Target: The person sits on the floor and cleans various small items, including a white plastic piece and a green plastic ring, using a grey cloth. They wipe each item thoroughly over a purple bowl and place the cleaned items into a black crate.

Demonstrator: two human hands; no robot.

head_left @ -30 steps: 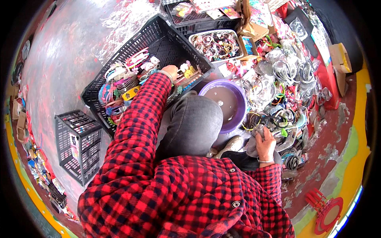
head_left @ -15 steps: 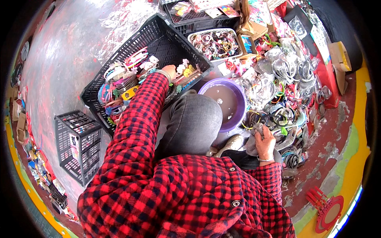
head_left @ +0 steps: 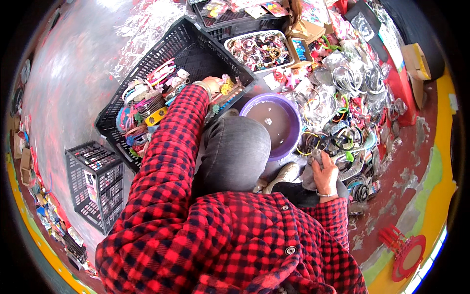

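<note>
My left hand (head_left: 212,84) reaches into the black plastic crate (head_left: 198,54) at the front left, beside yellow and pink flower hair accessories (head_left: 227,86). Its fingers are mostly hidden, so whether it grips anything does not show. Headbands and hair ties (head_left: 152,100) lie bundled in the crate, left of my wrist. Over my right knee, my right hand (head_left: 327,177) is closed around a damp-looking grey cloth (head_left: 308,178). A purple basin (head_left: 297,125) of murky water stands between my hands, with a small pale bit floating in it.
A heap of bagged headbands and hair accessories (head_left: 338,98) spreads right of the basin. Behind stand a white basket (head_left: 230,45) of hair ties and another black crate (head_left: 235,30). A small black crate (head_left: 95,183) sits at the left. A red-framed round mirror-like object (head_left: 409,258) lies at the lower right.
The whole view has shifted slightly, moving the crate and basin a little left in the picture. My left hand remains in the crate by the flowers; my right hand keeps hold of the cloth.
</note>
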